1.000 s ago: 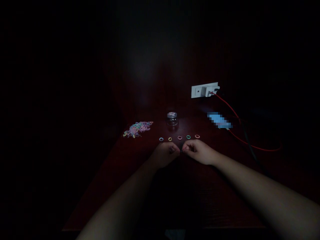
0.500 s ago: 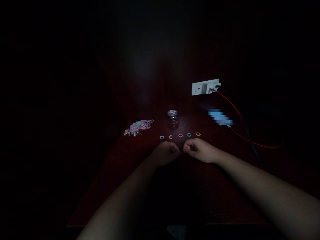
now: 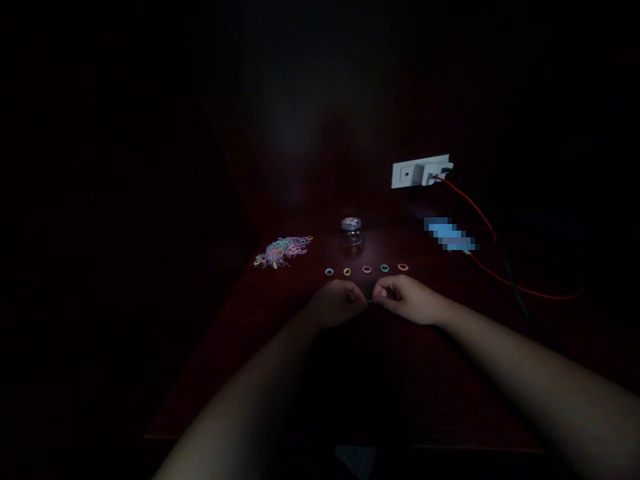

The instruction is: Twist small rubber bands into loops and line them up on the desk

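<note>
Both hands meet low over the dark red table, thumbs and fingertips pinched. Between my left hand and my right hand a thin, dark greenish band spans the small gap; its full shape is hard to see in the dim light. Just beyond the fingers lies a row of small hair ties: blue, yellow, pink, green and peach. Further left is a loose pile of pastel hair ties and thin bands.
A clear lidded jar stands behind the row. On the wall sits a white socket plate with a plug, whose red cable loops to a blurred blue object at the right. The table's near edge shows below.
The whole view has shifted slightly, so everything sits a little further right. Both hands keep their pinch, and a bit more of the thin band shows between them.
</note>
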Demonstrator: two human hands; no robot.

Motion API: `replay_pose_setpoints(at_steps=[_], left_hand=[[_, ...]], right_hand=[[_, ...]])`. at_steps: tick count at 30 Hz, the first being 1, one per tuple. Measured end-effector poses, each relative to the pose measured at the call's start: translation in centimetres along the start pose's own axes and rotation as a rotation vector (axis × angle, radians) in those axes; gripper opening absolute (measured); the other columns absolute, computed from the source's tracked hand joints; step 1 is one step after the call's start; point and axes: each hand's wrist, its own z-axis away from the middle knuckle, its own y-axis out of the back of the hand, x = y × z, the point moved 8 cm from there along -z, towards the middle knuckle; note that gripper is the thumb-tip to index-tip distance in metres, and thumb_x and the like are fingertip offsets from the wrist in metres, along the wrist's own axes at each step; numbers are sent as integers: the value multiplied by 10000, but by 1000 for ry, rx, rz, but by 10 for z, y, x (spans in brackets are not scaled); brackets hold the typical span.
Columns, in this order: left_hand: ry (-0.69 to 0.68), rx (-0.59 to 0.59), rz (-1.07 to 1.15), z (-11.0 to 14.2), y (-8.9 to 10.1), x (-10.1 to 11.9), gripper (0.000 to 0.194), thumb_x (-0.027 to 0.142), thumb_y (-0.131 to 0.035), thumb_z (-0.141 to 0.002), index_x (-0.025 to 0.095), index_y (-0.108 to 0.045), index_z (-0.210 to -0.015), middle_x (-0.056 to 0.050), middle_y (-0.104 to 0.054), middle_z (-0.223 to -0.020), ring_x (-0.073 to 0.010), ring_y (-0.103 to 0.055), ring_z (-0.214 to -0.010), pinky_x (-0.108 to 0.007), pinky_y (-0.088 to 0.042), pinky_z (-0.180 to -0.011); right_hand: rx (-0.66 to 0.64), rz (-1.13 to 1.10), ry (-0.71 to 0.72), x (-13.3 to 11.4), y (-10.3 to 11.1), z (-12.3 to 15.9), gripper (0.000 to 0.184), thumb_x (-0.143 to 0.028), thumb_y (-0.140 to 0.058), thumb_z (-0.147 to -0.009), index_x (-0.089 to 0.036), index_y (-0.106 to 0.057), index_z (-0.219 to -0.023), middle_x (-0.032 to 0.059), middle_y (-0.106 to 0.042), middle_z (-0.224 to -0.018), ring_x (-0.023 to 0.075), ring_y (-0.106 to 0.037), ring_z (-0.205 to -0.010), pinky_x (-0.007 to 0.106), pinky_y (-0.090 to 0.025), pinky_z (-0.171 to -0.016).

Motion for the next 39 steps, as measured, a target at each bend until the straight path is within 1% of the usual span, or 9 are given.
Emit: replay_pose_setpoints(at_steps=[12, 16, 22, 28, 35, 39], left_hand=[[13, -12, 18, 1, 1, 2, 182, 307, -610, -754, 144, -686, -781, -21, -671, -692, -105, -572, -583, -196, -414, -512], [3, -1, 25, 1, 2, 3, 178, 305, -623, -751, 145, -693, -784, -24, -675, -693, -112, -581, -590, -197, -419, -508], [27, -8, 48, 1, 0, 1, 164, 297, -628, -742, 146, -686, -767, -16, -659, -661, -105, -565, -567, -188, -405, -492], [17, -20, 43, 1, 0, 2, 188, 326, -630, -744, 148, -683, -769, -16, -665, -677, -105, -565, -577, -192, -403, -505], [23, -25, 24, 1, 1, 3, 167, 302, -625, -742, 150, -691, -768, -17, -673, -682, -108, -563, -578, -203, -404, -521], [21, -38, 45, 1, -1, 2, 167, 292, -623, -739, 143, -688, -776, -17, -669, -688, -105, -558, -581, -200, -400, -522]], right_hand=[[14, 25, 22, -4, 1, 1, 132, -268, -539, -803, -168, -615, -762, -9, -566, -656, 110, -481, -584, 234, -369, -541], [2, 43, 28, -4, 0, 1, 131, -265, -532, -808, -170, -607, -760, -10, -564, -655, 107, -477, -582, 231, -365, -539], [-9, 58, 28, -7, 0, 1, 131, -255, -524, -812, -172, -599, -744, -12, -562, -649, 109, -477, -581, 234, -361, -543], [-19, 69, 30, -7, -1, 1, 126, -254, -524, -811, -174, -600, -751, -15, -558, -652, 110, -477, -587, 236, -362, -550], [-25, 53, 20, -7, -2, 1, 130, -252, -517, -818, -166, -598, -762, -7, -561, -657, 110, -471, -584, 236, -357, -542], [-31, 82, 30, -7, -2, 1, 137, -256, -510, -824, -167, -594, -763, -7, -557, -668, 111, -474, -596, 237, -357, -557]])
